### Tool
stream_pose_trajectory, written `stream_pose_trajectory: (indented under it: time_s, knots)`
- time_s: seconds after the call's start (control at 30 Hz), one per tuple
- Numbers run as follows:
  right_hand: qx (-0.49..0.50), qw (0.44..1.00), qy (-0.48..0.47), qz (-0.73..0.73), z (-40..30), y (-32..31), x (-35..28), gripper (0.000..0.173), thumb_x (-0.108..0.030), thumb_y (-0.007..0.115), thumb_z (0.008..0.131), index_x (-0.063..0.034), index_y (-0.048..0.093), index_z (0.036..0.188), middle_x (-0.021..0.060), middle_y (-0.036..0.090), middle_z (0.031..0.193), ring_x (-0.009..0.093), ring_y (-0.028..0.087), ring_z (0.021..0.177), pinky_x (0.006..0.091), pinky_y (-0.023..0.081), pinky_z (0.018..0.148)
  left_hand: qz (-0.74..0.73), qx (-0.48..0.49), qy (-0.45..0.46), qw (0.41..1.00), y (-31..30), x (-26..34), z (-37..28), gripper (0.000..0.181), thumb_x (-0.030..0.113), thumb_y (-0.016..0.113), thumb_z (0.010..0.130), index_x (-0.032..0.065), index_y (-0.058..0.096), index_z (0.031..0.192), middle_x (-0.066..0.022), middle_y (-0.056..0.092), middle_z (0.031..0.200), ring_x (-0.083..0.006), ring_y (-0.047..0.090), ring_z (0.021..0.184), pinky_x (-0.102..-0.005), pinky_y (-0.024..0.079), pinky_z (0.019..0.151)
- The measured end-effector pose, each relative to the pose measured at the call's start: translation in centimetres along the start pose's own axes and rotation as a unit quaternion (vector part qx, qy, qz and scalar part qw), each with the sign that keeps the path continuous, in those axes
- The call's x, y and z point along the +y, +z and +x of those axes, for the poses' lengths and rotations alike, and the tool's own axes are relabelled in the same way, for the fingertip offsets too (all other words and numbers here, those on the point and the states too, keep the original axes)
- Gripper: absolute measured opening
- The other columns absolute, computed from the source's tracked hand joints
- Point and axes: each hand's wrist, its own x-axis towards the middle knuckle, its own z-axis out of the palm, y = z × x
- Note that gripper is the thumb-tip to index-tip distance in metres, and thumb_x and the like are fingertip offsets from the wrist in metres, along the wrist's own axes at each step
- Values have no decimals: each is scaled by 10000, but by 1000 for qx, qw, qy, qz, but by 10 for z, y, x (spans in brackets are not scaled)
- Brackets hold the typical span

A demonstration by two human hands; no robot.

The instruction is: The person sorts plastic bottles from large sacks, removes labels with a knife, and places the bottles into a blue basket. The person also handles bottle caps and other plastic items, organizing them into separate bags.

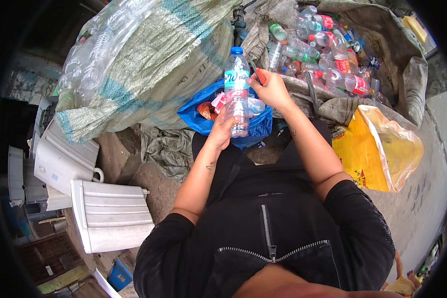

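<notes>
My left hand (225,126) grips a clear plastic bottle (238,95) near its base and holds it upright, blue cap at the top. A light-blue label with writing wraps its upper half. In my right hand (270,87) is a cutter with a red handle (261,76); its dark blade points up beside the bottle's shoulder. The right thumb is at the label's edge. Directly beneath the bottle, a blue bag (201,110) stands open between my legs, with red and white label scraps (219,102) inside.
A large open sack (385,43) at the upper right holds many plastic bottles (320,52). Another woven sack (164,63) bulges at the upper left, clear bottles showing through. A yellow bag (361,149) stands at right. White plastic bins (111,214) lie at left, near a blue container (120,274).
</notes>
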Motion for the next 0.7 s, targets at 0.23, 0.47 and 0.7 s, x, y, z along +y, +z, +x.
stream_pose_trajectory:
  time_s: [0.23, 0.47, 0.7]
  knots:
    - [10, 966, -216, -144, 4, 0, 5, 106, -63, 562, 720, -9, 499, 785, 173, 549, 755, 379, 551, 750, 436, 441, 649, -215, -63, -130, 966, -22, 0, -4, 573, 308, 589, 767, 49, 385, 1235, -149, 567, 1025, -257, 616, 845, -420, 556, 667]
    - [132, 959, -130, -214, 32, -21, 55, 96, -88, 546, 732, -12, 526, 788, 192, 583, 791, 379, 573, 761, 454, 460, 665, -378, -200, -164, 889, -37, 2, -28, 656, 284, 603, 732, 19, 348, 1275, -219, 545, 1050, -308, 623, 843, -504, 545, 665]
    - [132, 971, 37, -195, 33, -22, 75, 162, -161, 572, 779, -10, 582, 835, 223, 600, 752, 398, 579, 751, 465, 444, 681, -79, -133, -186, 970, -97, 18, -73, 690, 211, 612, 739, 12, 272, 1305, -180, 525, 1018, -254, 600, 838, -433, 552, 680]
